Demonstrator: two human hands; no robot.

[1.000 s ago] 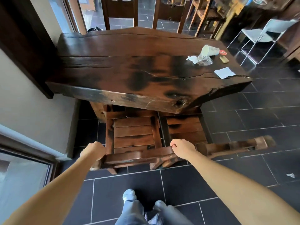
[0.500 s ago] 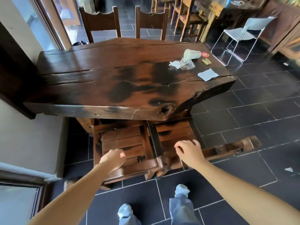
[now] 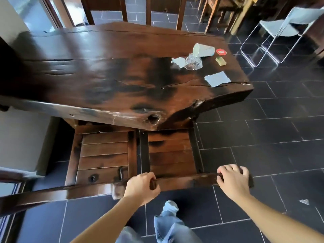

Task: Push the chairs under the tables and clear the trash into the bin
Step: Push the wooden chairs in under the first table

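At the near edge of the worktop (image 3: 105, 71), both hands grip the back rail of the right chair (image 3: 171, 151). The left hand (image 3: 142, 186) is curled round the rail's left end, the right hand (image 3: 233, 181) over its right end. The seat lies partly under the worktop, beside the left chair (image 3: 103, 155). At the far right of the worktop lie a tipped cup (image 3: 203, 50), crumpled wrap (image 3: 192, 61) and a paper (image 3: 217, 78).

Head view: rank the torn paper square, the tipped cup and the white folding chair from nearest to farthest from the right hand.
From the right hand, gripping the chair back:
1. torn paper square, near right corner of the table.
2. tipped cup, farther along that right side.
3. white folding chair, on the floor beyond the table, far right.
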